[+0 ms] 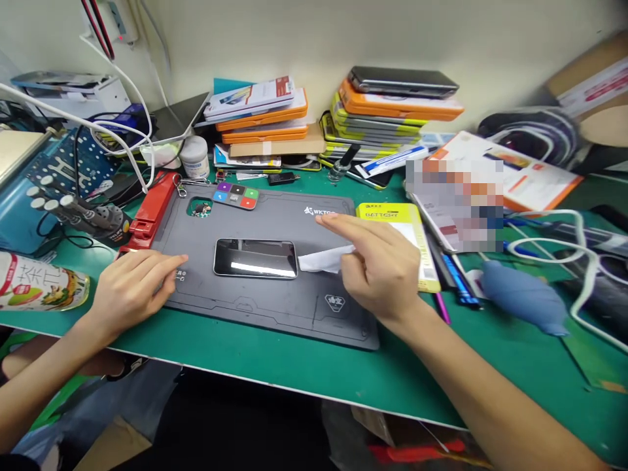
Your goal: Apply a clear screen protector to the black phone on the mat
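Observation:
A smartphone [255,258] lies screen up on a dark grey work mat [265,307], its glass dark with a bright light reflection. My right hand [380,268] is just to the right of the phone, index finger stretched out and the other fingers curled around a white wipe [324,260]. The wipe's free end points left and reaches the phone's right edge; the rest is hidden by the hand. My left hand [135,284] hovers at the mat's left edge, fingers extended and loosely bent, holding nothing, apart from the phone.
Left of the mat are a drink bottle [44,284], a red tool [153,212] and a screwdriver stand [98,222]. Boxes are stacked [392,104] along the wall. To the right lie a yellow battery package [402,229], pens, a blue air blower [523,297] and a white cable [583,261].

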`<act>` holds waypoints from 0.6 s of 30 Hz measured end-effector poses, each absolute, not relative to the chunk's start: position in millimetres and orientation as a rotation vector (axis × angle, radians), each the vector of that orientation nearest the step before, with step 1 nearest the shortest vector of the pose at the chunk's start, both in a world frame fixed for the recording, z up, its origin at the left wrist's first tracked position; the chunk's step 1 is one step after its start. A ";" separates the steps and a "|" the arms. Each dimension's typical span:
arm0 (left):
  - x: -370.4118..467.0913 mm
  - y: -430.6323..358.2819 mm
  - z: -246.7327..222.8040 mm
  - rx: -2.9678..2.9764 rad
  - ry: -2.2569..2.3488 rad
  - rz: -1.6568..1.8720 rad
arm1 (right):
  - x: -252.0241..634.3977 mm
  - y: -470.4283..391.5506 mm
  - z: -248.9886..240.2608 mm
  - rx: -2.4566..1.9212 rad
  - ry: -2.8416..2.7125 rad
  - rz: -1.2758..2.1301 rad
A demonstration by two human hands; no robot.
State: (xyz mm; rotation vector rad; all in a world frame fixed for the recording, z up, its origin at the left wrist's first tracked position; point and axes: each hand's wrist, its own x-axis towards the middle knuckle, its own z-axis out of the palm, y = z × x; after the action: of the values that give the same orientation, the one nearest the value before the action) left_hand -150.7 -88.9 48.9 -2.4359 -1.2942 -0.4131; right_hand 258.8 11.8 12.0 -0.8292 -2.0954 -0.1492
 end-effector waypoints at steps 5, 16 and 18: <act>-159.4 -87.2 49.9 -2.447 -1.128 -0.352 | 258.4 11.1 17.9 -0.812 -2.091 -0.169; -159.0 -83.5 48.0 -2.330 -1.070 -0.297 | 260.0 10.2 11.1 -0.823 -2.016 -0.158; -154.3 -84.3 49.2 -2.316 -1.169 -0.250 | 261.0 9.5 10.5 -0.856 -2.030 -0.170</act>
State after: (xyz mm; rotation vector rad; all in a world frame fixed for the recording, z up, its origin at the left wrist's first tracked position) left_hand -154.3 -84.3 49.2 -2.3158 -1.1689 -0.2496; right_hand 261.0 9.5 10.5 -0.8563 -2.0296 -0.1696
